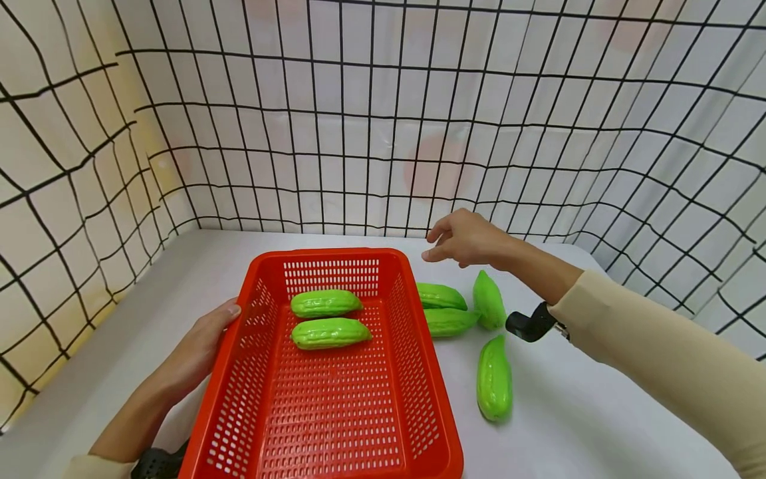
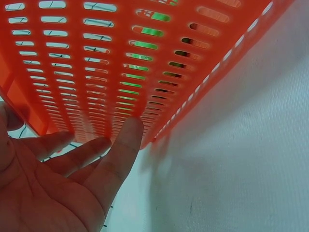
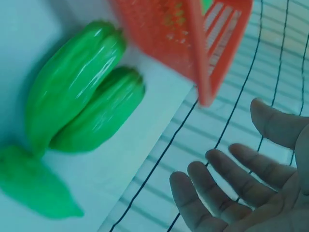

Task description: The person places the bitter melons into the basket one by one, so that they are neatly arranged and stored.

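The right hand (image 1: 468,238), empty and loosely spread, hovers beyond four bitter melons (image 1: 490,303); the relaxed left hand (image 1: 202,340) touches the red basket (image 1: 335,396) (two melons (image 1: 331,333) inside).

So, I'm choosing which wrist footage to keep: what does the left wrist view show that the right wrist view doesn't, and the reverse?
Only left wrist: the left hand at the red basket. Only right wrist: the right hand and three green gourds outside the basket. Both: parts of the basket, white tabletop and black grid.
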The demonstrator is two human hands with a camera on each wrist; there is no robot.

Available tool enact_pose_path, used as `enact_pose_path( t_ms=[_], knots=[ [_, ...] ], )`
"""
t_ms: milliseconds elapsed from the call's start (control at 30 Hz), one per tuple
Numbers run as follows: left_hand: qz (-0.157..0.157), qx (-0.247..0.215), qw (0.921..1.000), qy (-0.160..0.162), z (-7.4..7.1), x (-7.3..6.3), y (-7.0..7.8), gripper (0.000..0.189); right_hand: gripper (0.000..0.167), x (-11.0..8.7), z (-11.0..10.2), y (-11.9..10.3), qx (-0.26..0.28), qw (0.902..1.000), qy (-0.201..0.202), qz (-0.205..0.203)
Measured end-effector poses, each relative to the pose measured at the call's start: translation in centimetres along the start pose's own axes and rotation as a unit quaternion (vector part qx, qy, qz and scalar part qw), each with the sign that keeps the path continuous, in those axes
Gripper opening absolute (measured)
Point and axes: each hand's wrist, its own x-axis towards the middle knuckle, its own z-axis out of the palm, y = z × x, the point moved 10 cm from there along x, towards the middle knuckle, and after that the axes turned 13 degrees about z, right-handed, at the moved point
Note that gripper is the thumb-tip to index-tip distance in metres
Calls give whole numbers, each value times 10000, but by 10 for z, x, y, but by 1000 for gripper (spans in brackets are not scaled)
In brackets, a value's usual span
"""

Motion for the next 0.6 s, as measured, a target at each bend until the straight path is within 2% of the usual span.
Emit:
enact_pose_path(
  t_ms=[167,300,467,600],
  knots=[
    [-37,-32,10000,13,0,0,-1,53,41,4,-1,18,-333,9986,-248,-336],
    [-30,-1,10000,36,-1,0,-2,52,38,7,-4,30,-421,9973,-279,-528],
    [-34,-9,10000,40,-1,0,-2,52,35,12,-8,44,-554,9952,-117,-794],
    [-57,5,10000,47,-1,0,-2,52,32,18,-8,55,-983,9884,168,-1150]
  ],
)
